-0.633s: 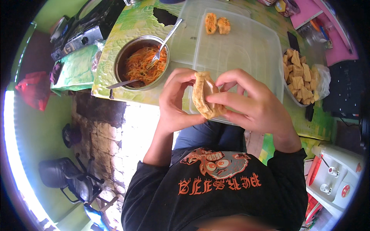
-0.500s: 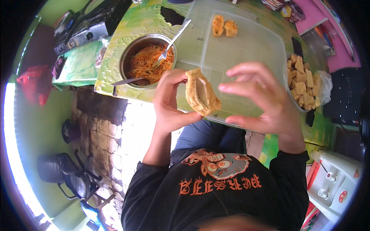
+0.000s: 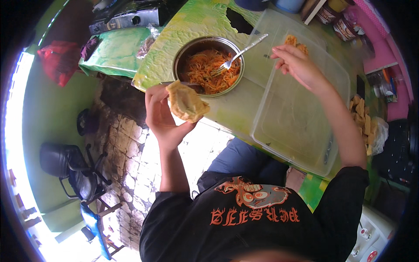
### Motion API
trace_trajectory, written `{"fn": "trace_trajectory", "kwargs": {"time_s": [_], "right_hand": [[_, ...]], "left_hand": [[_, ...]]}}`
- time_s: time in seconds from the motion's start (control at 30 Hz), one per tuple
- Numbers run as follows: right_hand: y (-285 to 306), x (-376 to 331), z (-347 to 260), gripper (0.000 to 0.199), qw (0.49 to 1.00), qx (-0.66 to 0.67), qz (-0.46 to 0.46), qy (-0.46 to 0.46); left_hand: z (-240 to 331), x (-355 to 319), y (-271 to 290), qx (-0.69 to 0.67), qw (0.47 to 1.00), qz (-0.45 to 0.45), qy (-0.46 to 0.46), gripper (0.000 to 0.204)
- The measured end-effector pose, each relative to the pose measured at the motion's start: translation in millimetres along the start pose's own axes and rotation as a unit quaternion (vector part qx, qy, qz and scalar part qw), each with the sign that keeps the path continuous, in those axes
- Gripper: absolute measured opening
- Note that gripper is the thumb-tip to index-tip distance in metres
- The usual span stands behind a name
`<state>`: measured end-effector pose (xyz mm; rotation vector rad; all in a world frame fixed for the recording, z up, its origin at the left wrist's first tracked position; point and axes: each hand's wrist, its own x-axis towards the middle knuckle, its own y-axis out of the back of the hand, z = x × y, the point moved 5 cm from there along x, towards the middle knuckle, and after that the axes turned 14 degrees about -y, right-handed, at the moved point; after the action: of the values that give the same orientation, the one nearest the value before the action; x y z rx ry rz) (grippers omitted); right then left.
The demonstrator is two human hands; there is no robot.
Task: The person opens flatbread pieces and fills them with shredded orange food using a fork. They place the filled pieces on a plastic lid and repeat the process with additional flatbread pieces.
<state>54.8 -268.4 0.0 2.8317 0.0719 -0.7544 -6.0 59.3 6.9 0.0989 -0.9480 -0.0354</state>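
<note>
My left hand [image 3: 158, 115] holds a piece of fried tofu [image 3: 187, 104] between thumb and fingers, its slit pocket facing up and looking unfilled. It is just in front of a steel pot [image 3: 176, 65] of shredded orange and pale vegetables [image 3: 205, 72]. A fork [image 3: 251, 46] leans in the pot, tines in the vegetables. Another utensil, partly hidden by my left hand, lies across the near rim. My right hand [image 3: 299, 67] is in the air right of the fork handle, fingers loosely stretched, holding nothing. Behind its fingers, filled tofu pieces [image 3: 291, 39] are partly covered.
A clear plastic tray or lid [image 3: 270, 139] lies on the green-covered table [image 3: 163, 50]. Plain fried tofu [image 3: 359, 114] is piled at the right, partly behind my right forearm. Jars [image 3: 347, 28] stand at the far right. An office chair [image 3: 61, 158] stands on the floor at left.
My left hand has moved left with the tofu, away from my right hand. My right hand has gone up and away toward the fork and filled tofu. The view has shifted.
</note>
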Motion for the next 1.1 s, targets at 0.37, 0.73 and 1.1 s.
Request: {"fn": "trace_trajectory", "kwargs": {"time_s": [0.37, 0.73, 1.1], "right_hand": [[-47, 30, -35, 0.037, 0.992, -0.014, -0.054, 0.114], [-65, -5, -80, 0.026, 0.908, -0.156, 0.092, 0.379], [-96, 14, -92, 0.015, 0.851, -0.205, -0.017, 0.484]], "left_hand": [[-10, 5, 22, 0.057, 0.998, 0.005, -0.002, 0.065], [-14, 8, 21, 0.059, 0.998, 0.032, -0.017, 0.064], [-15, 6, 21, 0.042, 0.998, 0.041, -0.009, 0.066]]}}
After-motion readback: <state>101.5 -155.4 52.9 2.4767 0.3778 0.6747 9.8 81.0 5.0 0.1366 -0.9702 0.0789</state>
